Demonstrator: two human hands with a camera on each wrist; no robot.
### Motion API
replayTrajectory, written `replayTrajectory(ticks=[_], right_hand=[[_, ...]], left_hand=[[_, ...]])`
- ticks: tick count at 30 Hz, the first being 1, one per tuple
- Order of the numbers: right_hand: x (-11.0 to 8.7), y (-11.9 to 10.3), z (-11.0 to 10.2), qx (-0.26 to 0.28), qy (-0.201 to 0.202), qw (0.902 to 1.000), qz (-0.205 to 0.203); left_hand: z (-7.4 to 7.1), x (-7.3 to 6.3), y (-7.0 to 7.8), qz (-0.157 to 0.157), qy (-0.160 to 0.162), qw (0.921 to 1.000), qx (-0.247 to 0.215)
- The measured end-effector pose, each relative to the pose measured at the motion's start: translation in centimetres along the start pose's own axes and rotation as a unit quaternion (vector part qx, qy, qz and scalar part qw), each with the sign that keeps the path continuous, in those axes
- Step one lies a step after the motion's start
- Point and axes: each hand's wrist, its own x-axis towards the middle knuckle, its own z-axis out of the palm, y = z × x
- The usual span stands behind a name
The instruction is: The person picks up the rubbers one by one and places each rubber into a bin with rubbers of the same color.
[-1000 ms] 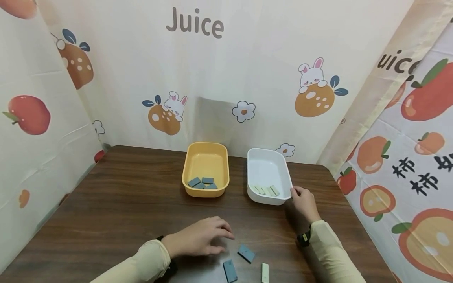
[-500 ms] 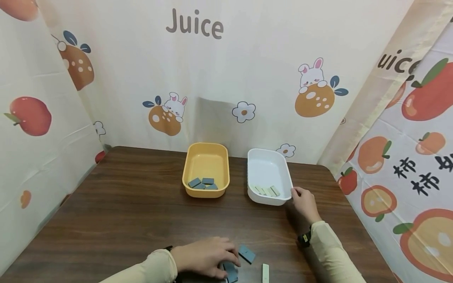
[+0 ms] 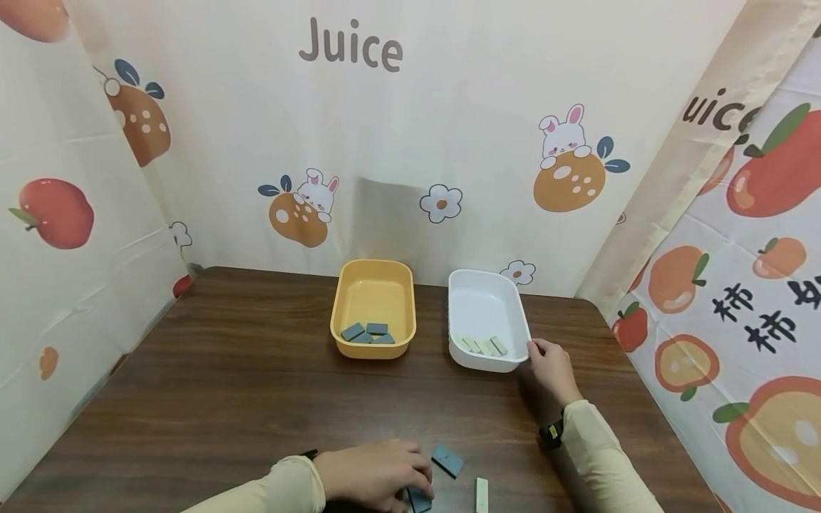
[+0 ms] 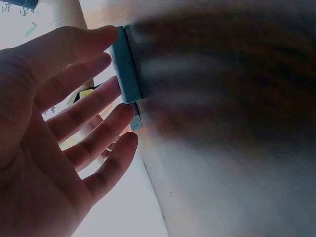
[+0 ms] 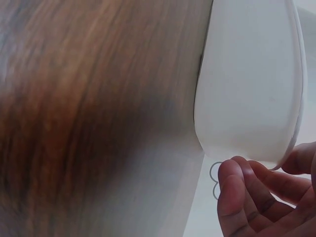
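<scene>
On the near part of the table, my left hand (image 3: 380, 473) has its thumb and fingers about a small flat blue block (image 3: 420, 500). The left wrist view shows the thumb tip at one end of this blue block (image 4: 127, 69), with fingers along its side. A second blue block (image 3: 447, 461) lies just to the right, and a narrow pale green block (image 3: 482, 494) lies farther right. My right hand (image 3: 553, 369) pinches the near right corner of the white bin (image 3: 485, 362). In the right wrist view, thumb and fingers (image 5: 231, 195) meet the bin's rim.
Several pale green blocks (image 3: 485, 347) sit in the white bin's near end. To its left stands a yellow bin (image 3: 372, 350) with several blue blocks (image 3: 376, 328) inside. A printed curtain (image 3: 398, 128) hangs behind the brown wooden table (image 3: 256, 370).
My left hand has come down and toward the near edge, onto the nearer blue block. The right hand has stayed at the white bin's corner.
</scene>
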Motion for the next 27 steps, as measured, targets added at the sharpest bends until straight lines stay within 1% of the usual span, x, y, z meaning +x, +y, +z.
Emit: replayTrajectory(ticks=[4,8,11,18,23,27], right_hand=[[-0.05,-0.13,-0.11,0.000,-0.002,1.0000,0.002],[-0.14,-0.18,-0.17,-0.001,-0.001,1.0000,0.001],[-0.19,-0.17,-0.19,-0.001,-0.002,1.0000,0.003],[-0.25,-0.25,-0.19,-0.002,-0.009,0.9999,0.008],[-0.22,-0.34,-0.19,0.000,-0.009,0.9999,0.005],[-0.25,-0.38,-0.21,0.003,-0.010,0.9999,0.005]], left_hand=[[-0.35,-0.06,0.26,0.005,0.000,1.0000,0.006],[-0.47,-0.07,0.49,0.014,0.006,0.9995,0.026],[-0.38,-0.03,0.55,0.014,0.008,0.9991,0.039],[-0.39,0.00,0.55,0.000,0.000,0.9990,0.044],[-0.51,-0.05,0.31,-0.009,0.006,0.9994,0.033],[-0.66,-0.18,0.10,-0.022,0.013,0.9994,0.022]])
